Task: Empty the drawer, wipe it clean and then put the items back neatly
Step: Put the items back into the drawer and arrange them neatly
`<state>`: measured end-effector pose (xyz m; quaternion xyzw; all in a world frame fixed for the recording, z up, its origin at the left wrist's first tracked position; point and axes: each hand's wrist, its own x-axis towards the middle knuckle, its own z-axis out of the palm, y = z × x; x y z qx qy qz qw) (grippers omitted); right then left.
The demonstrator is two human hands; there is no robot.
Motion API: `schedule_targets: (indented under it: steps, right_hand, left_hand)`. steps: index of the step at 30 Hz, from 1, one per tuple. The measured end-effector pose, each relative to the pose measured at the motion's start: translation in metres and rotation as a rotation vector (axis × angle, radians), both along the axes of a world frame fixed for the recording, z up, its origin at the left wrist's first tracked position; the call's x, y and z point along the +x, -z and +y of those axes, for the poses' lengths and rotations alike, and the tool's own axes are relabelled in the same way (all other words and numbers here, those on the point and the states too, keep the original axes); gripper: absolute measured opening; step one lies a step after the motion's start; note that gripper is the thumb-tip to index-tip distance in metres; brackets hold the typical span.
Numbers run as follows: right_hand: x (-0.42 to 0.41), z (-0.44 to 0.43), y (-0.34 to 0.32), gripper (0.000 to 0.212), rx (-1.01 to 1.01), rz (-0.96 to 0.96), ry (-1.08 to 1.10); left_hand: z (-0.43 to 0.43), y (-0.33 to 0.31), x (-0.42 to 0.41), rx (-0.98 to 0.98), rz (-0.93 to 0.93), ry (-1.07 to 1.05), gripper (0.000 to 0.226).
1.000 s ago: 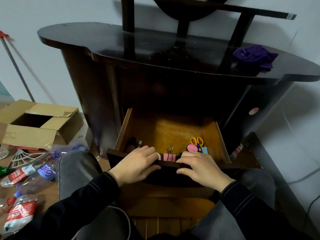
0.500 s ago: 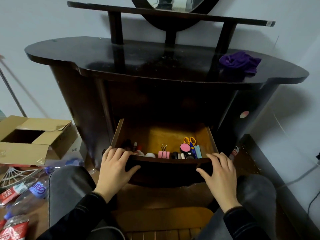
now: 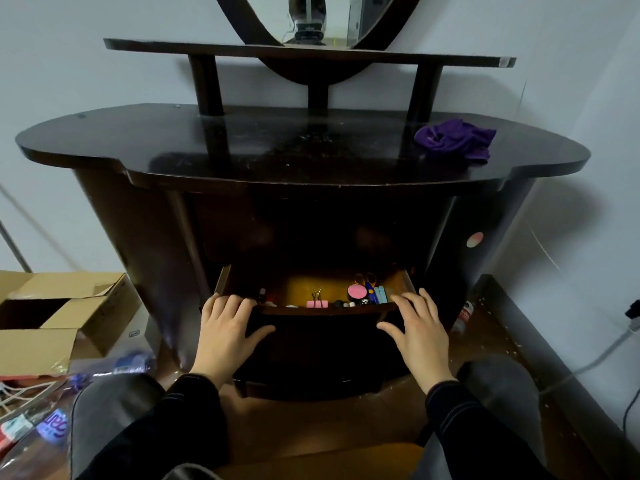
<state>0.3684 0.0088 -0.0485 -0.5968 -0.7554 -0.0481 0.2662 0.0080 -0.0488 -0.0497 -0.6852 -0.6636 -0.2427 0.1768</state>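
The dark dresser's drawer (image 3: pixel 325 329) stands only partly pulled out. Along its front edge lie a pink binder clip (image 3: pixel 317 303), a round pink compact (image 3: pixel 356 291), scissors (image 3: pixel 367 278), blue sticks and small dark bottles. My left hand (image 3: pixel 225 332) lies flat against the drawer front's left end, fingers reaching its top edge and thumb spread. At the right end my right hand (image 3: pixel 419 330) presses in the same way. A crumpled purple cloth (image 3: pixel 455 141) sits on the dresser top (image 3: pixel 277 150) at the right.
An open cardboard box (image 3: pixel 52 306) and plastic bottles (image 3: pixel 52 427) crowd the floor at left. A small bottle (image 3: pixel 464 317) stands on the floor right of the dresser, and a cable (image 3: pixel 588 365) runs along the right wall. My knees flank the drawer.
The drawer has slid back into the dresser and shows much less of its inside. Both hands moved apart from the middle of its front edge to the two ends. The view tilted up.
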Motion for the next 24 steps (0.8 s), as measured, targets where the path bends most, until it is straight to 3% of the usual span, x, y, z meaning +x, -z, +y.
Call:
schedule_targets:
  steps: [6, 8, 12, 15, 19, 24]
  right_hand:
    - [-0.011, 0.002, -0.003, 0.066, -0.003, 0.016, 0.045]
    - [-0.02, -0.011, 0.003, 0.075, -0.022, 0.139, 0.092]
    - [-0.054, -0.04, 0.016, 0.106, -0.166, 0.638, 0.131]
    - [-0.084, -0.042, 0.016, 0.116, -0.261, 0.884, 0.122]
    - [-0.111, -0.035, 0.018, 0.12, -0.237, 1.031, 0.162]
    - [-0.115, -0.017, 0.03, 0.118, -0.181, 1.08, 0.164]
  left_hand:
    - [0.007, 0.004, 0.01, -0.018, -0.06, -0.062, 0.067]
    - [-0.005, 0.009, 0.024, -0.011, -0.23, -0.1, 0.076]
    - [-0.033, 0.026, 0.053, -0.005, -0.697, -0.156, 0.106]
    - [-0.031, 0.026, 0.07, -0.071, -0.985, -0.187, 0.119]
    - [-0.009, 0.022, 0.082, -0.064, -1.163, -0.219, 0.128]
    - [0.014, 0.029, 0.085, -0.004, -1.217, -0.222, 0.131]
